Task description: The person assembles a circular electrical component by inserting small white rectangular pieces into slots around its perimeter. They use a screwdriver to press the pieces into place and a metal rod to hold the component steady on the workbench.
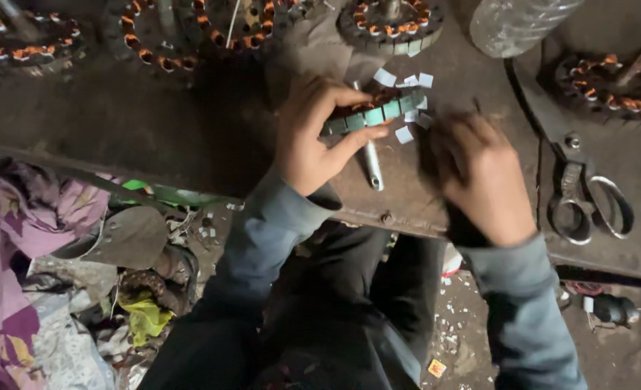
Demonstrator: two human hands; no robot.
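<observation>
My left hand (313, 133) grips a round motor stator (378, 110) with copper windings and green insulation strips along its rim, holding it on the dark workbench (154, 123). My right hand (479, 173) is just right of the stator, blurred, fingers curled near small white paper slips (406, 133); what it holds I cannot tell. A metal rod (372, 166) lies under the stator, pointing toward me.
Several other wound stators (391, 25) (609, 83) (28, 43) lie along the bench's far side. Large scissors (588, 195) rest at the right. A clear plastic bottle (515, 22) lies at the top. Rags and scraps litter the floor at left.
</observation>
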